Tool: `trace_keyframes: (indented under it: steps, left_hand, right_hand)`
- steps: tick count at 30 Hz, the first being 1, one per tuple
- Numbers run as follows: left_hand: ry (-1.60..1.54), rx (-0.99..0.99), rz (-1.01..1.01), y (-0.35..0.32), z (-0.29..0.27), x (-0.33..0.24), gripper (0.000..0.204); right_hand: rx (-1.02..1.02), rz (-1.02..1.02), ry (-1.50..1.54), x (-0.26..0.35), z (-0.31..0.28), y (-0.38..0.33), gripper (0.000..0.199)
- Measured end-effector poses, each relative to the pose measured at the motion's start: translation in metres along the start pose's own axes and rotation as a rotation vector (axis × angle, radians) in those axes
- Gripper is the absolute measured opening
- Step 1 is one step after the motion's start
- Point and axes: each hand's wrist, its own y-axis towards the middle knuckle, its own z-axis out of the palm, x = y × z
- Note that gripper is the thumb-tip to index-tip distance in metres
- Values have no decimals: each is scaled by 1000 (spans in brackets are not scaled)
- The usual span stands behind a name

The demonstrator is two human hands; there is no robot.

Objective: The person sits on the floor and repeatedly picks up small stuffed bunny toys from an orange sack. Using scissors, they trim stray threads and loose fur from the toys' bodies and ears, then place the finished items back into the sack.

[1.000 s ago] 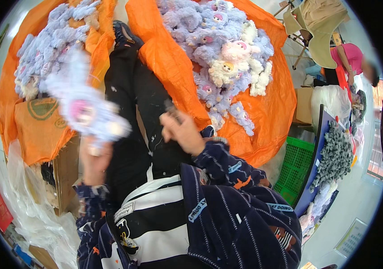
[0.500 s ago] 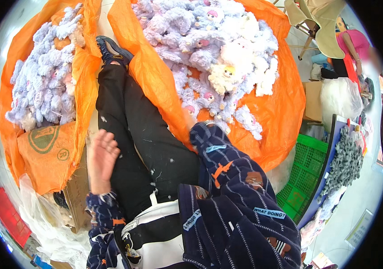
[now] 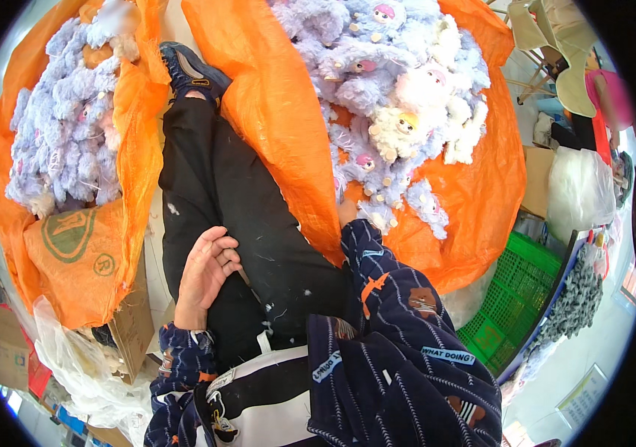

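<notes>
My left hand point(image 3: 210, 268) hovers over my black-trousered thigh, palm turned inward, its fingers loosely bent and holding nothing. My right hand point(image 3: 346, 212) reaches to the inner edge of the large orange woven sack point(image 3: 474, 223) on the right. Its fingers are mostly hidden, so what they grip, if anything, does not show. Beside that hand, a heap of fluffy plush toys point(image 3: 348, 67), lilac and white with small doll-like faces, fills the sack. One white toy with a yellow-topped face point(image 3: 395, 134) lies on the heap, and a lilac one point(image 3: 427, 208) sits at its near side.
Another orange sack point(image 3: 72, 261) of lilac plush toys stands left of my legs. A cardboard box point(image 3: 130, 320) and clear plastic bags point(image 3: 83, 372) lie below it. To the right are a green plastic crate point(image 3: 515, 298), a beige chair point(image 3: 552, 56) and a person in pink point(image 3: 608, 97).
My left hand has moved right over my thigh and its fingers have curled. My right hand stays by the sack's edge. The whole view has shifted slightly.
</notes>
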Motion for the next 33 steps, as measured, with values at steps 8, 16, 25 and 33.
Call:
trace_keyframes:
  steps: [8,16,25,33]
  left_hand:
    - [9,37,11,4,-1,-1,34]
    - [47,42,9,4,-1,1,31]
    - [232,100,51,-28,9,15,27]
    - [438,145,372,-80,45,5,44]
  right_hand:
    - [-149,-169,164,-34,44,2,41]
    - [14,183,998,13,-34,-17,13]
    - [-240,-476,1169,107,-182,-145,26]
    - [532,-585,1102,147,-138,-288,29]
